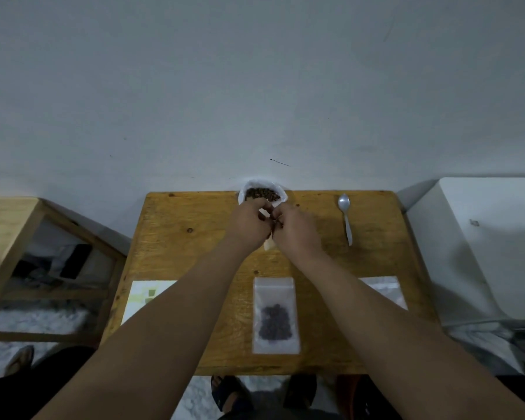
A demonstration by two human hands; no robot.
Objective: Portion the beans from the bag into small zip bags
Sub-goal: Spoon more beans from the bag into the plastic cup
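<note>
Sandalled feet point(229, 392) show below the near edge of a wooden surface point(194, 237) as a person reaches both bare forearms across it.

Between the forearms, close to the near edge, a filled zip bag point(275, 313) lies flat. Its long axis runs near to far, the zip strip at the far end and a dark cluster of beans point(275, 324) settled toward the near end.

To its left lies a paper sheet point(143, 298) with pale green marks, too blurred to read and partly covered by the left forearm. To its right lie empty zip bags point(387, 291), their inner side cut off by the right forearm; how many there are cannot be told.

Past the middle of the surface the left hand point(247, 227) and right hand point(299, 230) meet, fingers curled inward. Each grip appears closed on the top of a held zip bag point(269, 245) between them. Only its lower corner hangs clear beneath the hands; dark beans show between the fingers, and the bag's mouth is hidden.

Well to the right lies a metal spoon point(346, 221), apart from everything else — bowl toward the far edge, handle pointing back toward the person.

Just beyond the knuckles, at the far edge against the grey wall point(255, 86), stands the white bag point(262, 181), its mouth open upward and brown beans visible inside. Its lower part is hidden behind the hands.
</note>
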